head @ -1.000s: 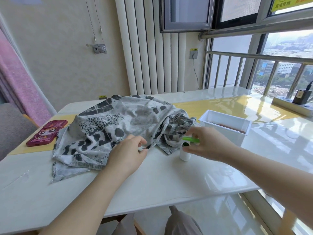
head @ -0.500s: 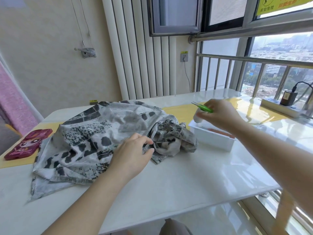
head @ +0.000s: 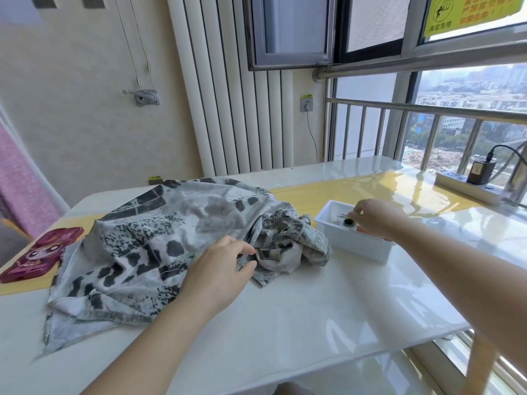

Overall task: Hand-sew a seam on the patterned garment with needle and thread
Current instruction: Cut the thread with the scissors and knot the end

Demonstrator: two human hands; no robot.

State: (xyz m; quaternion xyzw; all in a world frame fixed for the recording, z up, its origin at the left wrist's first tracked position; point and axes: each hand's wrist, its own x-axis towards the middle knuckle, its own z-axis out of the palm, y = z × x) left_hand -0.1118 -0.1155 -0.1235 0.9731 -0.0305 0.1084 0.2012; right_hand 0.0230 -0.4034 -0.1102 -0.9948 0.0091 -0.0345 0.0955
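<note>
Left hand (head: 219,269) is resting on the patterned garment (head: 148,240) around mid-frame, with thumb and fingers pinching a fold of the fabric. Right hand (head: 376,220) is reaching into the white tray (head: 356,246) right of centre, fingers curling down over a little black-topped spool (head: 348,222). Honestly can't tell if it's gripping the spool or just touching it. Garment is lying bunched up on the white table (head: 299,309), its right end sitting just beside the tray. Pink phone (head: 40,252) is lying at the left edge, and a power strip (head: 467,188) is sitting far right by the window.
</note>
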